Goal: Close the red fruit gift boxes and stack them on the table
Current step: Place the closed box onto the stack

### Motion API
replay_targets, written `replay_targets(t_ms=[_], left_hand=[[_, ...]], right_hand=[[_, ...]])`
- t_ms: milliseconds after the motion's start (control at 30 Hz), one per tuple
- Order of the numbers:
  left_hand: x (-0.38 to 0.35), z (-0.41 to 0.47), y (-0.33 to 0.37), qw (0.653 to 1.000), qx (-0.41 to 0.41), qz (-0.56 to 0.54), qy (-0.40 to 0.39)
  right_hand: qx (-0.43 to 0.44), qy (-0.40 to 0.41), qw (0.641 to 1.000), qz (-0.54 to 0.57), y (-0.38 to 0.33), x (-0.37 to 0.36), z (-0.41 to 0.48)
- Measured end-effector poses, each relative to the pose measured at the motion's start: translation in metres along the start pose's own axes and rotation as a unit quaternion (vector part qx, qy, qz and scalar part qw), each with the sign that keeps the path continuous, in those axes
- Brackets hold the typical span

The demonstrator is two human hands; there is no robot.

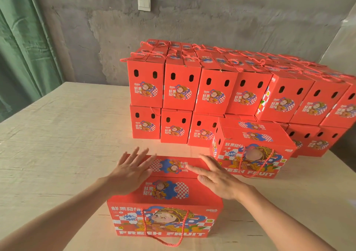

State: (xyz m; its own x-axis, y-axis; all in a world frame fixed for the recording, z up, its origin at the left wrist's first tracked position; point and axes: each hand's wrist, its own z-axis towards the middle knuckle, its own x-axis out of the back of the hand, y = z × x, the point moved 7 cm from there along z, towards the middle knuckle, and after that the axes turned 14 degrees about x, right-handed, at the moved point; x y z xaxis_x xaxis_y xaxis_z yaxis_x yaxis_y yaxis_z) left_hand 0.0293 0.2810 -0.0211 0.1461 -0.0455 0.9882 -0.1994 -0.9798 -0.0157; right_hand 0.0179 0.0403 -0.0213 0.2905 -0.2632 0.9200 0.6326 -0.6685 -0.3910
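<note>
A pale wooden table [67, 125] stands against a rough grey wall [192, 19], a green curtain [19, 48] at far left. Red gift boxes are stacked [221, 88] two high at the far right. On the near box [165, 208], the left hand [131, 170] and right hand [215, 177] lie flat and open on its top flaps, grasping nothing.

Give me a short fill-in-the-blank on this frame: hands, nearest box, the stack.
1. Both hands, left hand and right hand, press flat on the ____ of the nearest box.
2. The stack by the wall is ____ boxes high.
3. The rope handle hangs down the box's ____ face.

Missing words: top flaps; two; front
</note>
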Motion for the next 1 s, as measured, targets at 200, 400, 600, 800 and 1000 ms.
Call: replay_targets(t_ms=[200, 400, 600, 800, 1000], left_hand=[[0.002, 0.002, 0.002, 1.000, 0.006, -0.023, 0.015], [-0.001, 0.003, -0.003, 0.997, 0.037, -0.048, 0.040], [0.002, -0.029, -0.024, 0.981, 0.105, -0.145, 0.074], [-0.022, -0.067, -0.050, 0.967, 0.032, -0.243, -0.070], [-0.021, -0.040, -0.045, 0.972, 0.074, -0.222, 0.025]], right_hand=[[-0.033, -0.040, 0.993, -0.109, -0.006, 0.009, 0.006], [-0.023, 0.008, 0.993, -0.113, -0.038, -0.016, 0.018], [-0.017, 0.021, 0.997, -0.073, -0.043, -0.009, -0.005], [0.020, -0.039, 0.987, -0.153, -0.048, -0.028, -0.027], [0.020, -0.037, 0.987, -0.156, -0.023, -0.020, -0.010]])
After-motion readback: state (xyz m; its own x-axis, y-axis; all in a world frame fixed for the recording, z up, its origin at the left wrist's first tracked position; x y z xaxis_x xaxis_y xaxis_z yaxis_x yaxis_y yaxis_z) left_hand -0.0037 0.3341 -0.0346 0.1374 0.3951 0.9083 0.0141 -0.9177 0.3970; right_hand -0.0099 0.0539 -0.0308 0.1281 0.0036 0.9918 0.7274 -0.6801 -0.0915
